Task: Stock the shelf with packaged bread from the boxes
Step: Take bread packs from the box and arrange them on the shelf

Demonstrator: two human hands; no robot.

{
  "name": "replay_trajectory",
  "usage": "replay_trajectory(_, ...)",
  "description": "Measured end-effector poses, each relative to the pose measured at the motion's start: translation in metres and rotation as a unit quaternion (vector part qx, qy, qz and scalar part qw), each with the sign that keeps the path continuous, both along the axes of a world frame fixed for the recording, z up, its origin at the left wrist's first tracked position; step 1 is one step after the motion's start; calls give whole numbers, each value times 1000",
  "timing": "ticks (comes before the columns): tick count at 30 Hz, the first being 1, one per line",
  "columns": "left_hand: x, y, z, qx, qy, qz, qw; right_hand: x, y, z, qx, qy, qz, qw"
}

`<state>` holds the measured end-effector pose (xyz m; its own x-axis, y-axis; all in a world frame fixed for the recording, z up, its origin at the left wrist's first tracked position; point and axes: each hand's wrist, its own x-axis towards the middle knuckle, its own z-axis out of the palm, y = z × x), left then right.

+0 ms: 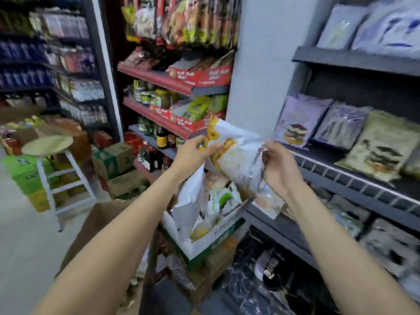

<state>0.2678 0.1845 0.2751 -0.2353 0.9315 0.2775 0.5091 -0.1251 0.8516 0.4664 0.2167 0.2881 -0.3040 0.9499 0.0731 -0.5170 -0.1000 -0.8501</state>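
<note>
A white and yellow bread package (236,153) is held up in front of me, above an open cardboard box (211,242) that holds more bread packs. My left hand (193,153) grips the package's left edge. My right hand (277,167) grips its right end, and a second pack (268,203) hangs below that hand. Just to the right runs a dark grey shelf (354,176) with purple and green packaged breads (377,144) leaning on it.
Red shelves with jars, bottles and snack boxes (172,103) stand behind the box. A white stool with a round wooden seat (48,145) and stacked green cartons (25,173) are on the floor at left. Lower grey shelves (375,242) hold more packs at right.
</note>
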Motion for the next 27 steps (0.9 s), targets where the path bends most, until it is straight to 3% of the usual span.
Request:
replay_trajectory(3, 70, 34, 27, 18, -76, -20, 997, 71, 9, 20, 109, -98, -25, 989)
replay_trajectory(7, 181, 69, 56, -13, -139, -83, 987, 172, 18, 32, 161, -305, -142, 928)
replay_trajectory(13, 332, 107, 77, -111, -261, -115, 952, 320, 40, 63, 121, -320, -307, 888)
replay_trajectory(17, 399, 125, 93, -88, -358, -88, 925, 408, 77, 79, 137, -439, -391, 797)
replay_trajectory(21, 430, 163, 92, -76, -429, -67, 898, 454, 109, 90, 131, -581, -355, 721)
replay_trajectory(24, 446, 173, 91, -99, -479, -66, 870, 465, 130, 89, 153, -614, -299, 714)
replay_trajectory(27, 453, 182, 91, -112, -471, -36, 874, 467, 149, 84, 137, -648, -261, 703)
